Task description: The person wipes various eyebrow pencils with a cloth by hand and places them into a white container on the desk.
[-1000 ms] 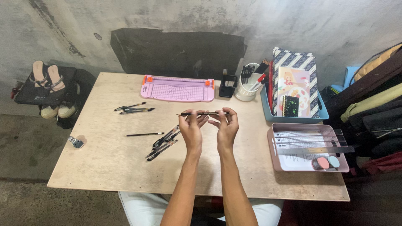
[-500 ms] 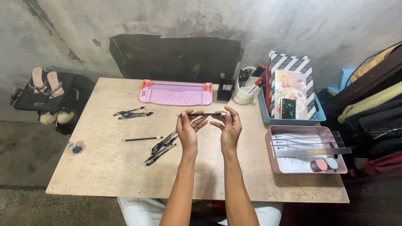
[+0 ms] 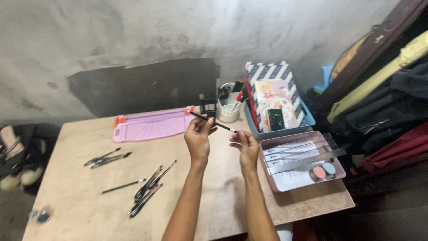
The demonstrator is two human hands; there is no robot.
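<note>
- The left hand is raised above the pale wooden table, its fingers curled close together and pinched on a thin black pen near the pen's upper end.
- The right hand is raised just right of the left hand, fingers bent and narrowly parted; its fingertips meet the lower, light-tipped end of the pen.
- The pen slants in the air, high on the left and low on the right, spanning the two hands above the table's back half.
- A flat lilac plastic paper trimmer with orange end pieces lies at the back of the table, left of the hands.
- A small square black holder and a white round cup of pens stand just behind the hands.
- A blue plastic bin right of the cup holds a striped navy-and-white box, a pastel illustrated book cover and a small black pad with green flecks.
- A pink rectangular tray sits right of the right hand, holding clear plastic rulers, a white printed sheet and two round erasers, one pink and one light blue.
- A loose cluster of black pens lies on the table left of the left forearm, a single thin one beside them, and a few more farther left.
</note>
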